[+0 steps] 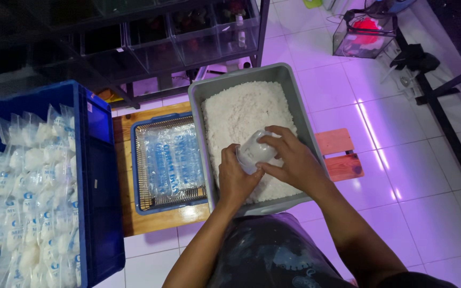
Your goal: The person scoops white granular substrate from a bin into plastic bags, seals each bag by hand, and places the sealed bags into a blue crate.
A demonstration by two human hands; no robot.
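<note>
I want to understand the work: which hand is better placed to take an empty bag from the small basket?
Probably the left hand: it is on the basket's side. The right hand covers the clear cup over the grey tub, farther away.

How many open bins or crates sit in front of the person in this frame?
3. A blue crate of filled bags stands at left, a shallow blue basket of empty bags in the middle, and a grey tub of white granules at right. Others may lie outside the view.

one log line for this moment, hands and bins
left hand: holds clear bag | right hand: on same bag | below: grey tub of white granules | left: blue crate
</note>
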